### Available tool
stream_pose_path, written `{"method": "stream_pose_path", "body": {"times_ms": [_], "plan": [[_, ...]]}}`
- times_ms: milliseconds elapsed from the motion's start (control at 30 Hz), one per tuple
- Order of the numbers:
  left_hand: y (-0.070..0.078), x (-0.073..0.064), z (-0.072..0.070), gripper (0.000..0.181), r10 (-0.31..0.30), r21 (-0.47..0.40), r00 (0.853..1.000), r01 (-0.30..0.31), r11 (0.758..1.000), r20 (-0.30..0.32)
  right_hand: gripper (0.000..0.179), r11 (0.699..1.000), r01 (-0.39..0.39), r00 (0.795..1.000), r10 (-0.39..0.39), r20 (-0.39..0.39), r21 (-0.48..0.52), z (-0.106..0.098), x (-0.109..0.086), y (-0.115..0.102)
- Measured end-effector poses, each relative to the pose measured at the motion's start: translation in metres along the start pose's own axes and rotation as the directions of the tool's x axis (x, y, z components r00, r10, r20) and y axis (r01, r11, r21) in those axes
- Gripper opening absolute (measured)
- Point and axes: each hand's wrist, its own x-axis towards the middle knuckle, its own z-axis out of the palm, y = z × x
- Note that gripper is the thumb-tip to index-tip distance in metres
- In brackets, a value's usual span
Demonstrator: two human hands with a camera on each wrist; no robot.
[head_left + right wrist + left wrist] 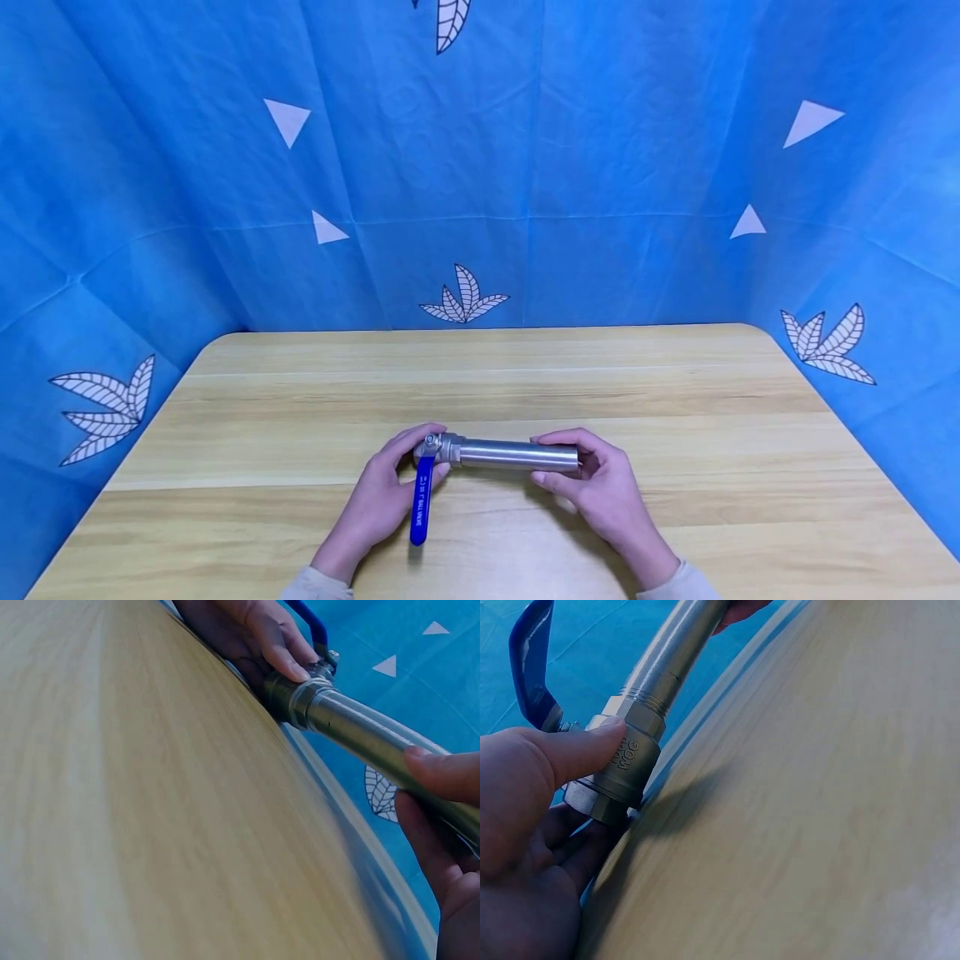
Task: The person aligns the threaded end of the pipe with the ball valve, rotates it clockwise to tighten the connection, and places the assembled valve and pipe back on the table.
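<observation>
A steel ball valve (pixel 448 448) with a blue lever handle (pixel 422 504) is joined to a shiny metal pipe (pixel 510 454). My left hand (pixel 382 493) grips the valve body, thumb on its near side; in the left wrist view the thumb lies over the lettering on the valve body (pixel 634 761). The handle points toward me, across the pipe's line. At the pipe's right end, my right hand (pixel 600 483) holds it between thumb and fingers. Threads show where the pipe (pixel 676 656) enters the valve. The right wrist view shows the pipe (pixel 360 731) running between both hands.
A light wood-grain table (pixel 480 383) lies under the hands. Blue cloth (pixel 480 167) with white leaf and triangle prints hangs behind the table and along both sides.
</observation>
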Motion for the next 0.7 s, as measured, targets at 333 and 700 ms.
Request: {"method": "stream_pose_path", "body": {"times_ms": [333,700], "plan": [[-0.0015,0.0002,-0.0006,0.051,0.007,-0.018,1.0,-0.007,1.0,0.002,0.04,0.998,-0.054,0.998,0.054,-0.018,-0.018,0.0007,0.0006,-0.0014],[-0.0003,-0.0005,-0.0011,0.051,0.011,-0.032,1.0,-0.011,0.999,0.003,0.036,0.99,-0.139,0.99,0.137,-0.043,-0.039,0.0023,0.0007,-0.0055]]}}
